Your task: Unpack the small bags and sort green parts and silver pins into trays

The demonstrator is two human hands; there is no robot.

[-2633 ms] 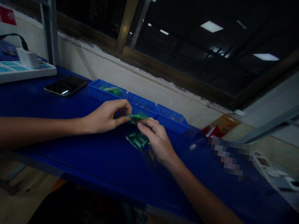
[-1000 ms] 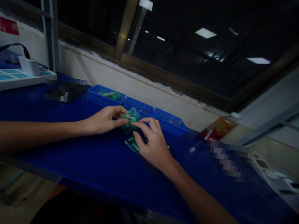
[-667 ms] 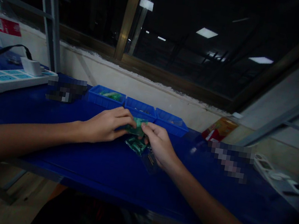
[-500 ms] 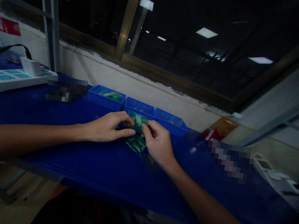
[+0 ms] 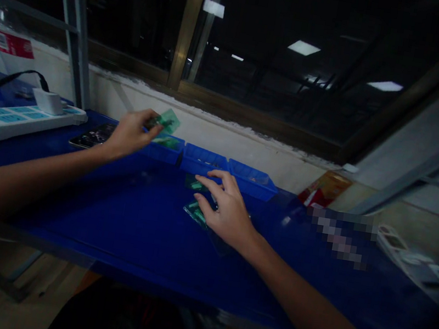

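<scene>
My left hand (image 5: 132,129) is raised by the left blue bin (image 5: 141,150), pinching a small see-through green plastic packet (image 5: 171,122) between thumb and fingers. Green material (image 5: 169,143) lies inside that bin, below the packet. Over the table, my right hand (image 5: 229,210) has its fingers spread and nothing in its grasp. Beneath and beside its fingertips lie a green packet (image 5: 194,211) in clear plastic and another small green piece (image 5: 192,182). My right palm partly covers the plastic, so what is inside cannot be made out.
A middle blue bin (image 5: 204,170) and a right blue bin (image 5: 253,186) hold small items along the wall. On the left are a phone (image 5: 93,135), a white power strip (image 5: 13,121) and a bottle (image 5: 13,45). An orange-red package (image 5: 326,190) leans at the right.
My left hand has moved left and up, away from my right hand, carrying a green packet. My right hand has let go and its fingers have spread.
</scene>
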